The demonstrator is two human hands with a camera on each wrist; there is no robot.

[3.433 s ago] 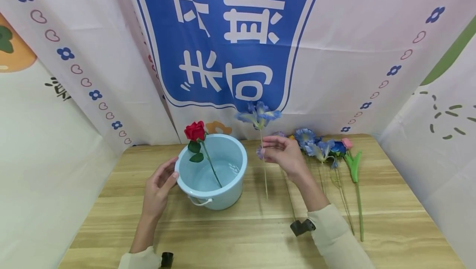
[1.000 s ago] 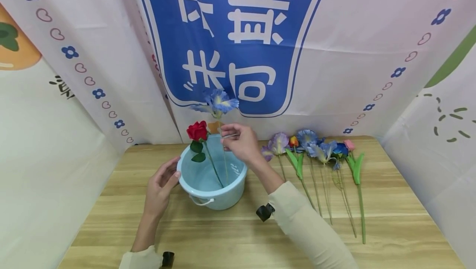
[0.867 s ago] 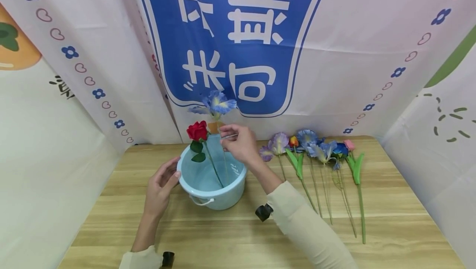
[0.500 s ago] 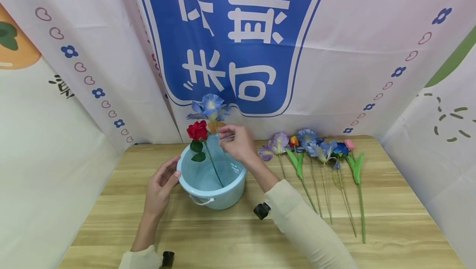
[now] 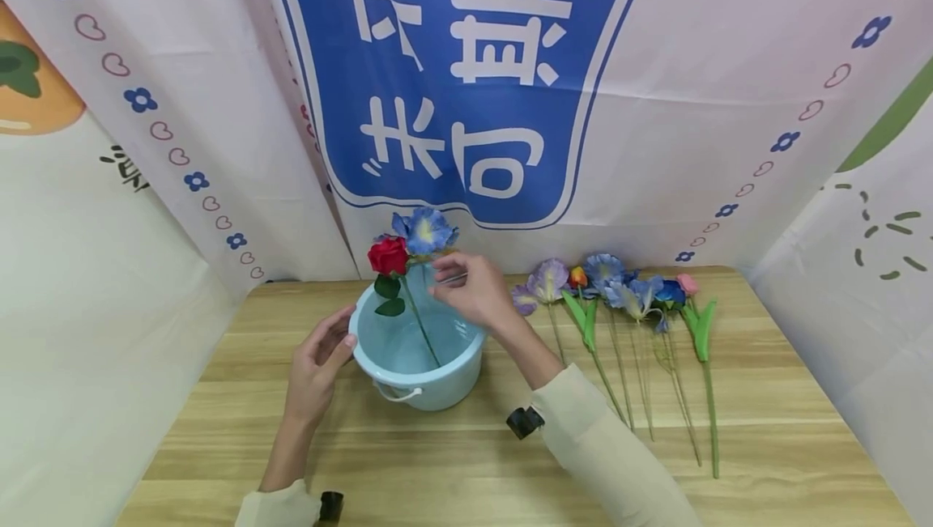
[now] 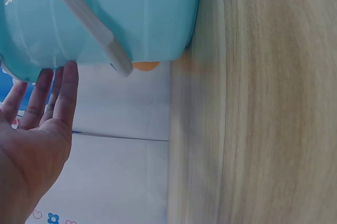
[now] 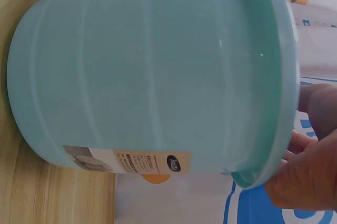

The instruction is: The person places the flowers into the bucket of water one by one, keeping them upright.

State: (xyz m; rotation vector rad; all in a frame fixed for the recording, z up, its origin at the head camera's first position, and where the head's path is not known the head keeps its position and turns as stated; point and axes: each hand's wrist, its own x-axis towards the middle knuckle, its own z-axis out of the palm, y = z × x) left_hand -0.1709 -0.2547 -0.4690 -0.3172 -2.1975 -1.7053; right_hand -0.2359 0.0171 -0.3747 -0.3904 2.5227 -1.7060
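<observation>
The light-blue bucket (image 5: 446, 385) stands left of the middle on the wooden table (image 5: 437, 470), close to its far edge. The person's left hand (image 5: 312, 373) touches the bucket's left side, fingers straight against it beneath the rim. The right hand (image 5: 474, 292) hovers over the bucket's right side, thumb and fingers a little apart, holding nothing that I can see. A red rose (image 5: 389, 256) slants inside the bucket, and a blue flower (image 5: 426, 231) rises just behind it; whether their petals touch I can't tell. Toward the table's far right corner lie a purple flower (image 5: 548, 278), an orange bud (image 5: 578, 277), blue blooms (image 5: 603, 270) and a pink bud (image 5: 686, 283), stems pointing to the near edge.
</observation>
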